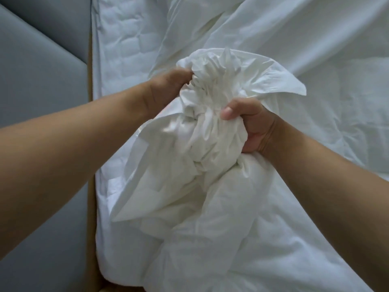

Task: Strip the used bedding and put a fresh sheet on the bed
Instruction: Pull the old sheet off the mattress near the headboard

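White cloth fills the head view: the sheet (210,119) is gathered into a crumpled bundle directly ahead, held up between both hands above the quilted mattress pad (126,49). The left hand (166,89) grips the bundle's upper left edge, with its fingertips buried in the folds. The right hand (250,125) is fisted round the bundle's right side, thumb on top, lower in the picture and nearer the body. The bundle's long axis runs from the ruffled top down toward the person. The rest of the cloth trails right and away across the bed, opposite the grey padded headboard (42,70). Judging by that, the next pull should draw it toward the body, away from the far right.
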Tool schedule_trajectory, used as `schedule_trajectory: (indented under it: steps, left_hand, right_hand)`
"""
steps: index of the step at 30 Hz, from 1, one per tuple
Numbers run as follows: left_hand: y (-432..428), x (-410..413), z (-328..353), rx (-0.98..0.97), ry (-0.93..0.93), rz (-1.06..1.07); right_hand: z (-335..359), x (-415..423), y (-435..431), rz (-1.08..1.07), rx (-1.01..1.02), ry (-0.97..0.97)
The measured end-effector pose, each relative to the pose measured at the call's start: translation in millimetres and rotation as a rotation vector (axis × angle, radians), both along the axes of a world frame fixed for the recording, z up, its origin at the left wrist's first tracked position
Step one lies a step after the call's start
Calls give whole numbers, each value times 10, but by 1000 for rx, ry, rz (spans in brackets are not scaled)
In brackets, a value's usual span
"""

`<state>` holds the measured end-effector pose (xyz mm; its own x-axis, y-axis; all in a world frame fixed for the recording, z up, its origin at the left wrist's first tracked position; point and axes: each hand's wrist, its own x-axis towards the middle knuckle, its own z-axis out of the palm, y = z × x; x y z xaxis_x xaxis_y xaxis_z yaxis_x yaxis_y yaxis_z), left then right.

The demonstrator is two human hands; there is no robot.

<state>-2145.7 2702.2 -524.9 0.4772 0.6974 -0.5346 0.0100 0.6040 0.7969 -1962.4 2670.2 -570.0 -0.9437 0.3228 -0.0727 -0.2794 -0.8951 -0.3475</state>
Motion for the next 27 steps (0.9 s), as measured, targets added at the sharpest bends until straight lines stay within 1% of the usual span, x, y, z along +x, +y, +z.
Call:
schedule_trajectory:
  steps: [2,3,5,7,9,10,12,13,14,17,19,21,23,25,27]
  left_hand:
    - [-13,-2,-55,-93,-6,-21]
    - [-18,-16,-68,-151,29,-6]
    - [-23,-65,-75,-204,103,6]
    - [-41,-162,-24,-270,66,-43]
    - [-67,-294,74,-387,-8,-174]
    - [-93,-333,132,-429,-30,-293]
    - [-147,-335,204,-451,-18,-517]
    - [-168,-310,222,-463,3,-575]
    - [-183,-285,225,-472,17,-578]
    - [-242,-270,208,-436,34,-416]
    - [-276,-276,205,-404,-8,-398]
    - [-291,-290,230,-384,-55,-440]
    - [-291,-289,286,-354,-97,-474]
    - [-260,-265,338,-316,-117,-395]
    - [-198,-217,340,-225,-104,-270]
  right_hand:
    - [24,40,6,60,49,-49]
    - [29,70,10,91,73,-90]
    - [22,135,17,134,83,-179]
    - [-9,194,16,106,96,-276]
    - [-43,226,1,24,103,-331]
    - [-55,223,-14,-26,101,-335]
    - [-88,194,-48,-144,78,-327]
    - [-113,173,-63,-196,48,-320]
    - [-141,155,-73,-244,7,-311]
    - [-217,149,-49,-337,-57,-274]
    - [-209,173,-31,-296,-28,-204]
    - [-215,207,-46,-219,27,-108]
    - [-219,248,-72,-164,45,-97]
    - [-201,311,-65,-120,30,-76]
    - [-155,353,-33,-60,0,-40]
